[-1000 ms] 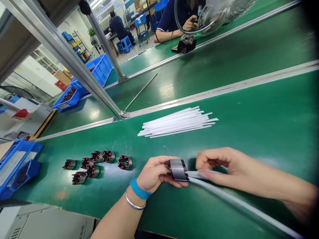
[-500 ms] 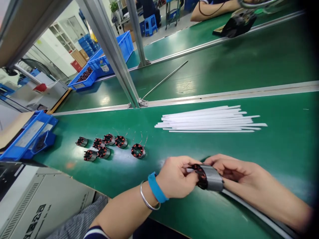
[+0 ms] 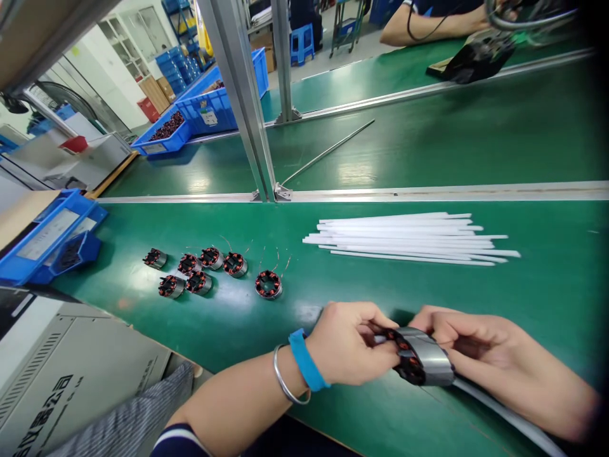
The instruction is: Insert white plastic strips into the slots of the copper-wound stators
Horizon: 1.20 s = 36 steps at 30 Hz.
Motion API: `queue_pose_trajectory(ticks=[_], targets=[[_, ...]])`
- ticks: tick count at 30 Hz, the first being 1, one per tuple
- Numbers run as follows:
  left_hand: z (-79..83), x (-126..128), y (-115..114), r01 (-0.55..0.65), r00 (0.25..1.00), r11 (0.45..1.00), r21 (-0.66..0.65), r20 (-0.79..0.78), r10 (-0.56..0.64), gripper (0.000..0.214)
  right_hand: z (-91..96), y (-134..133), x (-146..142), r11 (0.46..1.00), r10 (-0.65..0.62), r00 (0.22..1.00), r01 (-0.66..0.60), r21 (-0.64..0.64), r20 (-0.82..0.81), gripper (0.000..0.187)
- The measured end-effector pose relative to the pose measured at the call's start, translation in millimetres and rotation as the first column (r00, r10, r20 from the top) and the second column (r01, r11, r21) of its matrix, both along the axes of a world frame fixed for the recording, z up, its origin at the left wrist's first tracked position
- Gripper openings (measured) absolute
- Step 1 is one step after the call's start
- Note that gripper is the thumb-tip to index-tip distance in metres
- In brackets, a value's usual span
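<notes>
Between my two hands, above the green bench, is a motor stator (image 3: 425, 357), a grey metal ring with black insulation and copper windings. My left hand (image 3: 356, 346), with a blue wristband and a bangle at the wrist, pinches the stator's winding side. On the opposite side, the fingers of my right hand (image 3: 476, 355) are closed at the stator's rim. From behind the stator a pale grey tube (image 3: 504, 406) runs down to the lower right, beneath my right hand. Whether the tube is gripped is hidden.
Several stators (image 3: 198, 283) stand on the left of the bench (image 3: 228, 330), one nearer my hands (image 3: 269, 285). White tubes (image 3: 409, 238) lie in a bundle beyond my hands. An aluminium post (image 3: 247, 108) rises behind. Blue bins (image 3: 61, 235) sit left; a co-worker's arm (image 3: 428, 28) shows across.
The stator and both hands have shifted slightly right and down in the picture. The stator is turned a little more. The view itself has tilted a bit.
</notes>
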<state>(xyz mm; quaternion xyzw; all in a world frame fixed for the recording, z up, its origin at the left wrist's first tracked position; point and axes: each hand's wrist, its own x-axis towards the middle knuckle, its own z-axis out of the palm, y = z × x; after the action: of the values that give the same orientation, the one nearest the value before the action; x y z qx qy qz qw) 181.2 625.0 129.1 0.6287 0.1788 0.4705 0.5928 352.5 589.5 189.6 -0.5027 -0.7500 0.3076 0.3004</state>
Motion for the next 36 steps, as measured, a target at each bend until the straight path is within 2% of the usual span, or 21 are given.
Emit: queue_pose_trajectory(ticks=[6, 9, 12, 13, 14, 15, 16, 17, 18, 20, 21, 23, 27, 29, 32, 34, 36], targets=[[5.6, -2, -7, 0.047, 0.999, 0.999, -0.007, -0.003, -0.047, 0.026, -1.8, -5, -1, 0.999, 0.009, 0.999, -0.010, -0.037, -0.033, 0.045], [8.2, -4, -6, 0.071, 0.997, 0.996, -0.059, -0.012, -0.072, 0.027, 1.6, -8, 4, 0.995, 0.002, 0.998, -0.008, -0.097, -0.060, 0.045], [12.9, -7, -2, 0.120, 0.992, 0.980, -0.161, -0.005, -0.123, 0.027, 14.9, -2, 13, 0.987, -0.041, 0.999, 0.035, -0.159, -0.033, 0.035], [15.4, -8, -1, 0.141, 0.990, 0.968, -0.209, 0.010, -0.143, 0.028, 20.6, 3, 15, 0.991, -0.087, 0.996, 0.090, -0.098, 0.029, 0.036], [18.2, -9, 1, 0.165, 0.986, 0.953, -0.255, 0.029, -0.163, 0.031, 26.1, 12, 15, 0.989, -0.146, 0.982, 0.144, 0.022, 0.119, 0.040], [21.0, -9, 2, 0.188, 0.982, 0.936, -0.298, 0.053, -0.181, 0.035, 31.0, 22, 13, 0.958, -0.236, 0.945, 0.186, 0.219, 0.228, 0.041], [23.5, -9, 3, 0.212, 0.977, 0.918, -0.335, 0.075, -0.199, 0.038, 35.1, 34, 8, 0.890, -0.313, 0.892, 0.156, 0.429, 0.325, 0.038], [25.4, -9, 5, 0.236, 0.972, 0.901, -0.364, 0.090, -0.218, 0.041, 38.3, 46, 1, 0.839, -0.329, 0.834, 0.043, 0.542, 0.443, 0.031], [26.6, -9, 6, 0.253, 0.967, 0.887, -0.385, 0.101, -0.232, 0.043, 40.7, 58, -7, 0.813, -0.324, 0.777, -0.063, 0.579, 0.539, 0.026], [27.3, -9, 8, 0.270, 0.963, 0.867, -0.420, 0.117, -0.243, 0.042, 42.8, 78, -25, 0.810, -0.320, 0.660, -0.182, 0.557, 0.680, 0.020], [27.1, -9, 8, 0.269, 0.963, 0.863, -0.428, 0.117, -0.242, 0.041, 42.5, 85, -32, 0.817, -0.333, 0.619, -0.188, 0.545, 0.711, 0.019], [26.9, -10, 9, 0.264, 0.964, 0.874, -0.408, 0.115, -0.238, 0.039, 39.8, 90, -41, 0.819, -0.358, 0.602, -0.164, 0.549, 0.714, 0.017], [28.7, -16, 9, 0.283, 0.958, 0.908, -0.308, 0.133, -0.253, 0.041, 28.2, 82, -34, 0.795, -0.374, 0.649, -0.142, 0.589, 0.662, 0.010], [29.1, -18, 10, 0.326, 0.945, 0.891, -0.316, 0.127, -0.301, 0.043, 21.4, 78, -28, 0.763, -0.344, 0.731, -0.148, 0.629, 0.590, 0.008], [27.1, -20, 12, 0.353, 0.935, 0.864, -0.358, 0.094, -0.343, 0.045, 12.9, 76, -22, 0.695, -0.307, 0.839, -0.125, 0.708, 0.449, 0.007], [25.2, -21, 14, 0.353, 0.933, 0.869, -0.347, 0.068, -0.352, 0.050, 9.6, 71, -19, 0.659, -0.318, 0.855, -0.110, 0.744, 0.408, 0.008], [24.1, -23, 17, 0.367, 0.927, 0.882, -0.296, 0.044, -0.372, 0.068, 7.5, 63, -15, 0.580, -0.308, 0.882, -0.123, 0.805, 0.357, 0.006]])
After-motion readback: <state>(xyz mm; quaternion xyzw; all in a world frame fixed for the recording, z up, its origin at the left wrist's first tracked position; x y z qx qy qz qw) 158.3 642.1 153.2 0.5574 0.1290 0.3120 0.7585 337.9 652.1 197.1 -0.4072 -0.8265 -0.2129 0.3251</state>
